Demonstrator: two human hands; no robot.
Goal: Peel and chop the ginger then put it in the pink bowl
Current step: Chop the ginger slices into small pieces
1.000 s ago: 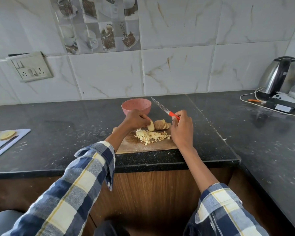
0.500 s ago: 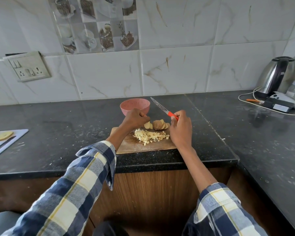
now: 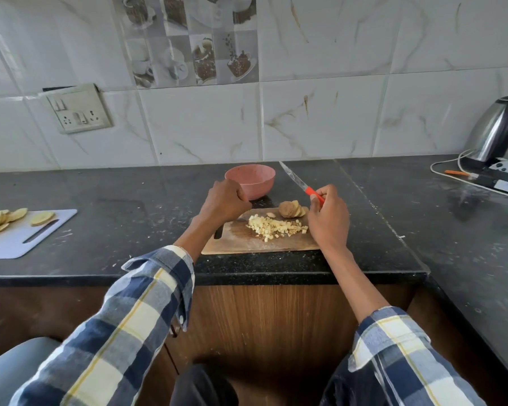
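On the wooden cutting board (image 3: 247, 244), chopped ginger (image 3: 276, 227) is piling up beside the uncut slices (image 3: 293, 208), short of the pink bowl (image 3: 250, 180).
Right hand (image 3: 329, 221) is gripping the knife (image 3: 302, 186), blade raised; left hand (image 3: 225, 202) is hovering with fingers curled, can't tell if it's holding anything. I'd stack those slices flat and keep fingertips tucked while dicing.
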